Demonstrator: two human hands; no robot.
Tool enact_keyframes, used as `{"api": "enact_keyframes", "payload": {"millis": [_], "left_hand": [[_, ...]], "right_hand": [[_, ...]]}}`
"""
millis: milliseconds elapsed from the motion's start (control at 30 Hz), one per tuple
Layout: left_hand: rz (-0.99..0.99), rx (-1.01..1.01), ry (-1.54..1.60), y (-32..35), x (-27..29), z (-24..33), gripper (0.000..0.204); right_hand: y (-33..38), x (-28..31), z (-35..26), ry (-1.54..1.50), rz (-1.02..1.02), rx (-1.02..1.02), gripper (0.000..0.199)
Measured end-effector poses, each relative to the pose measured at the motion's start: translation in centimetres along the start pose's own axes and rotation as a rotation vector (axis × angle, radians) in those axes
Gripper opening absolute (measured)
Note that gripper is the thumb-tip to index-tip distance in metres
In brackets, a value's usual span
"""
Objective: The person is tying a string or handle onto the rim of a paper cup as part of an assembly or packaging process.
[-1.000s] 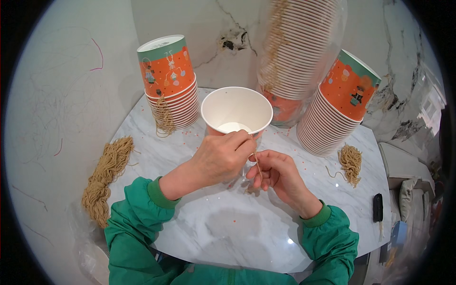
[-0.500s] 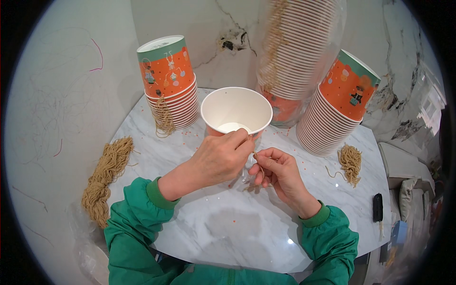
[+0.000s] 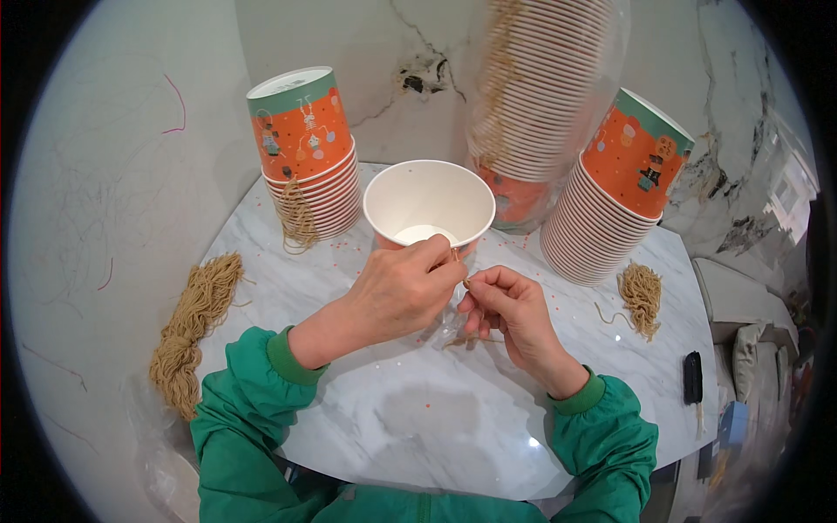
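Observation:
An orange paper bucket (image 3: 381, 218) with a white inside stands upright in front of me, its mouth facing up. My left hand (image 3: 384, 288) lies against its near side, thumb and fingers pinched together just under the rim on a piece of tan string (image 3: 466, 281). Just to the right, my right hand (image 3: 514, 314) pinches the same string between thumb and forefinger, its other fingers curled. The string's path at the bucket wall is partly hidden by my left hand. Below the fingers, a crumpled bit of clear plastic (image 3: 446, 329) lies on the table.
Upside-down bucket stacks stand at the left (image 3: 305, 131) and right (image 3: 629, 157); a tall plastic-wrapped stack (image 3: 549, 78) rises behind. Tan string bundles lie at the left (image 3: 199, 322) and right (image 3: 641, 296). A black object (image 3: 692, 377) sits by the marble table's (image 3: 366, 418) right edge.
Both hands keep nearly the same pinch on the string. The whole view has shifted slightly, with the bucket and stacks appearing a little further left.

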State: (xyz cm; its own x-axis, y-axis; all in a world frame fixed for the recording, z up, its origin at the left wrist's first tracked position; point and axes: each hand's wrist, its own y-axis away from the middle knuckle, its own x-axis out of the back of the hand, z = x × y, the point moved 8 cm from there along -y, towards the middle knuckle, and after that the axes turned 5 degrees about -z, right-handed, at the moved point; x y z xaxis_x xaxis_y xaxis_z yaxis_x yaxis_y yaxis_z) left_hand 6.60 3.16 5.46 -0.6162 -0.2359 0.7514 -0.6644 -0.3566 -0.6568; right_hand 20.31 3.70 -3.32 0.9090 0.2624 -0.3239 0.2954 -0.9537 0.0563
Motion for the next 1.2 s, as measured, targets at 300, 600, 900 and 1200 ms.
{"api": "enact_keyframes", "payload": {"millis": [300, 600, 900, 1200], "left_hand": [[0.033, -0.012, -0.003, -0.15, 0.42, 0.18, 0.026], [0.061, 0.005, 0.009, -0.27, 0.66, -0.12, 0.025], [0.013, 0.012, 0.03, -0.12, 0.25, -0.55, 0.015], [0.02, 0.052, 0.026, -0.02, 0.17, -0.77, 0.01]], "right_hand": [[0.06, -0.2, -0.2, -0.002, -0.013, 0.021, 0.012], [0.0, 0.08, -0.39, 0.03, 0.002, 0.025, 0.011], [0.2, -0.15, -0.57, 0.019, 0.001, 0.02, 0.011], [0.38, -0.35, -0.5, 0.057, -0.008, 0.02, 0.008]]}}
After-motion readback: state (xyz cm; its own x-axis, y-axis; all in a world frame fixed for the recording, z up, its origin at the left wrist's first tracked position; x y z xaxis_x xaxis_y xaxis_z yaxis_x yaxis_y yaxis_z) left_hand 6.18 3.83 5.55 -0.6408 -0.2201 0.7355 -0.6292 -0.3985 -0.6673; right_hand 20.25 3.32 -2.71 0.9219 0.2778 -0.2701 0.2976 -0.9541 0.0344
